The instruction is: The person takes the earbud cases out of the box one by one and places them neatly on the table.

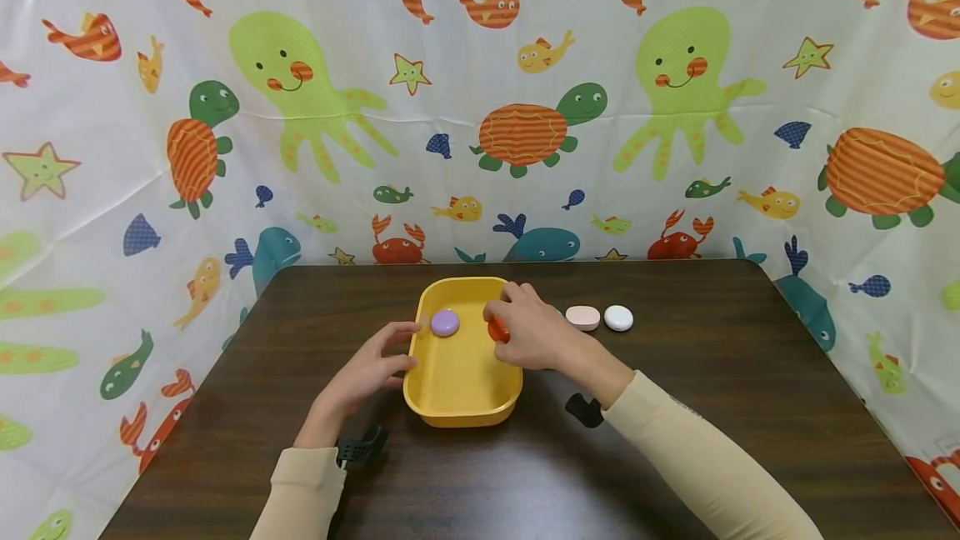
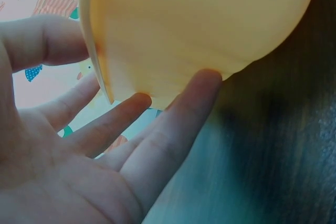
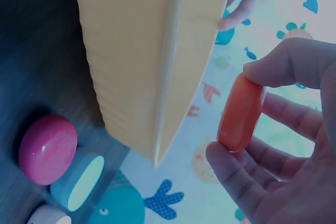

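Observation:
A yellow bin [image 1: 461,419] stands on the table with a purple disc-shaped piece [image 1: 445,322] inside, near its left wall. My left hand [image 1: 372,365] is at the bin's left side; in the left wrist view, its extended fingers [image 2: 173,140] touch the outer wall and one digit meets the rim. Over the bin's right side, my right hand [image 1: 534,330] pinches a smooth red-orange oval bar [image 3: 240,113] between thumb and fingertips. The right wrist view shows the bar held clear of the bin's wall. Part of it is hidden by the hand in the head view.
Right of the bin, a pale pink oval piece [image 1: 582,317] and a white round piece [image 1: 618,318] lie on the dark table [image 1: 697,340]. A magenta piece [image 3: 48,149] and a teal piece [image 3: 77,179] are beside them. A sea-animal curtain [image 1: 465,48] hangs behind.

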Demonstrator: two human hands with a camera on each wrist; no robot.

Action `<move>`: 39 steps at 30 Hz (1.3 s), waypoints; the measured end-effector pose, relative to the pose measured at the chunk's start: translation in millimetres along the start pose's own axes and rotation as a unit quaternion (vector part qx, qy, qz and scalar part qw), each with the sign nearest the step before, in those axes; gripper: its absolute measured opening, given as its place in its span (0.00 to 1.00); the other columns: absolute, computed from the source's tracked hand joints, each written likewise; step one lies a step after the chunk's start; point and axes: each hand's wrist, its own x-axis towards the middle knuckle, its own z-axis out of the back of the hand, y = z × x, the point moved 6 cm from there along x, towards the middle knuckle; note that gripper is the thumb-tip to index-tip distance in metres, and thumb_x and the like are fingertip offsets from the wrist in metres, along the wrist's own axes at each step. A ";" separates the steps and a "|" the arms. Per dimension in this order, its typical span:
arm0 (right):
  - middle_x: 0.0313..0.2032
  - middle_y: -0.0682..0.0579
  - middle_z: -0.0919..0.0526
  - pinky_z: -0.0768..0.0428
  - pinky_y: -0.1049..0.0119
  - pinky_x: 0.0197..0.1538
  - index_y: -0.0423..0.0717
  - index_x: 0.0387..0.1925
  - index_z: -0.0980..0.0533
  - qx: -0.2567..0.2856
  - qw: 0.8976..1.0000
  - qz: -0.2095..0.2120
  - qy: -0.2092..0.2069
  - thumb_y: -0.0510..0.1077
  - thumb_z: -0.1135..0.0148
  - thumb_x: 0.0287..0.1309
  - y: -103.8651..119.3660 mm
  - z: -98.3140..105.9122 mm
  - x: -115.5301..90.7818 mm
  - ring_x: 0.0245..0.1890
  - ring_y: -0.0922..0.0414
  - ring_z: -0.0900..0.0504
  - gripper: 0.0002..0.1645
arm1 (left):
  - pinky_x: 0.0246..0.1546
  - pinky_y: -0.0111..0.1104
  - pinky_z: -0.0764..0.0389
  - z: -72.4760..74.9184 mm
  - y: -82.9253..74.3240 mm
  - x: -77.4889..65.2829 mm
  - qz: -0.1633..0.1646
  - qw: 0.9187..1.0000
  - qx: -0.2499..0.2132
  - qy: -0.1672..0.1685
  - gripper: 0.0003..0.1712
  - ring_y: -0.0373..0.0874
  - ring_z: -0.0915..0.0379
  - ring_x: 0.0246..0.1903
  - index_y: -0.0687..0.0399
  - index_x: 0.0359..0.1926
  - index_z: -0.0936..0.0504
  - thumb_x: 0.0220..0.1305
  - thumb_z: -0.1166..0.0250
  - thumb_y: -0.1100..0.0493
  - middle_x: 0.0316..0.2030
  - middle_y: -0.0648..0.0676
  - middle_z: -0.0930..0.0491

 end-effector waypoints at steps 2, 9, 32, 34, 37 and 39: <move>0.50 0.51 0.29 0.20 0.67 0.42 0.53 0.52 0.20 0.000 1.000 -0.003 -0.001 0.45 0.28 0.53 -1.6 0.7 -0.8 0.50 0.54 0.34 0.22 | 0.53 0.51 0.18 0.0 0.1 -0.2 0.001 1.000 0.001 0.000 0.31 0.63 0.31 0.62 0.55 0.73 0.37 0.72 0.41 0.61 0.73 0.66 0.42; 0.49 0.51 0.28 0.19 0.66 0.42 0.51 0.52 0.20 0.003 1.000 -0.011 -0.010 0.45 0.27 0.53 -9.5 5.0 -6.0 0.49 0.54 0.33 0.23 | 0.54 0.51 0.18 0.5 1.1 0.4 0.004 1.000 0.000 -0.001 0.32 0.63 0.32 0.63 0.54 0.73 0.37 0.72 0.40 0.61 0.73 0.65 0.42; 0.48 0.50 0.27 0.16 0.60 0.42 0.51 0.52 0.19 0.002 0.999 -0.039 -0.014 0.44 0.28 0.52 -42.3 11.5 -19.8 0.50 0.52 0.32 0.23 | 0.54 0.51 0.18 0.1 1.3 0.1 0.004 1.000 0.001 0.000 0.32 0.64 0.33 0.63 0.54 0.73 0.38 0.72 0.40 0.61 0.74 0.65 0.43; 0.48 0.50 0.27 0.16 0.61 0.41 0.51 0.51 0.19 0.001 0.999 -0.040 -0.014 0.44 0.28 0.52 -45.2 11.5 -20.6 0.50 0.52 0.32 0.22 | 0.54 0.51 0.18 -0.2 1.2 -0.1 0.004 1.000 0.001 0.000 0.32 0.63 0.33 0.63 0.54 0.73 0.38 0.72 0.40 0.61 0.74 0.65 0.43; 0.47 0.50 0.28 0.17 0.62 0.40 0.51 0.50 0.19 0.001 0.999 -0.042 -0.014 0.44 0.29 0.52 -49.4 11.6 -21.7 0.49 0.52 0.32 0.21 | 0.54 0.51 0.18 -0.7 1.0 -0.6 0.003 1.000 0.001 0.000 0.32 0.63 0.33 0.63 0.54 0.73 0.38 0.72 0.40 0.61 0.74 0.65 0.43; 0.46 0.50 0.28 0.18 0.62 0.39 0.51 0.49 0.19 0.001 0.999 -0.042 -0.015 0.44 0.29 0.52 -51.9 11.9 -22.7 0.48 0.52 0.32 0.20 | 0.55 0.51 0.18 -0.9 1.0 -0.9 0.003 1.000 0.001 0.000 0.32 0.63 0.33 0.63 0.53 0.73 0.38 0.72 0.40 0.61 0.74 0.64 0.43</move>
